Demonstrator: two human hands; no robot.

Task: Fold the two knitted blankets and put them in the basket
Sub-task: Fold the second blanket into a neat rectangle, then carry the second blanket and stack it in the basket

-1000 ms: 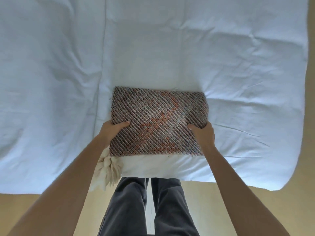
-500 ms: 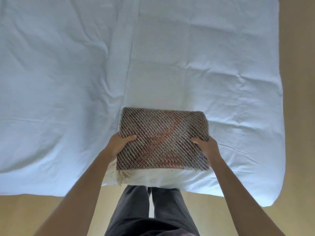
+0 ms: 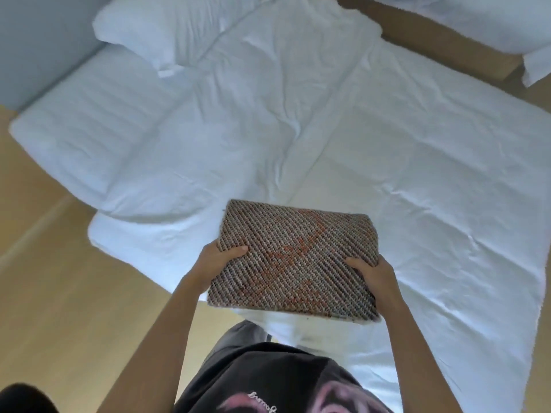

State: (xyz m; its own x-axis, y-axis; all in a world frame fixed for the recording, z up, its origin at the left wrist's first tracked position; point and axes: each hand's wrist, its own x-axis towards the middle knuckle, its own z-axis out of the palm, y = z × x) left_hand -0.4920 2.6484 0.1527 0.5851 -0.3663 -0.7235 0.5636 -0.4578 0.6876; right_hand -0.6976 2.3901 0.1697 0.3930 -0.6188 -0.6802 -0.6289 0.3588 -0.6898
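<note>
A folded knitted blanket (image 3: 295, 257), brown-grey weave with an orange pattern, is held flat above the near edge of the bed. My left hand (image 3: 213, 263) grips its left edge, thumb on top. My right hand (image 3: 374, 274) grips its right edge the same way. A cream layer shows along the underside of the bundle; I cannot tell if that is the second blanket. No basket is in view.
A white duvet (image 3: 387, 144) covers the bed, with a white pillow (image 3: 167, 28) at the far left. Wooden floor (image 3: 59, 293) lies to the left and below. A second white bed (image 3: 492, 19) stands at the top right. A dark rounded object (image 3: 24, 397) sits at the bottom left corner.
Both hands have lifted the folded blanket off the bed toward my body. The view has swung left and back, bringing the pillow and floor into sight.
</note>
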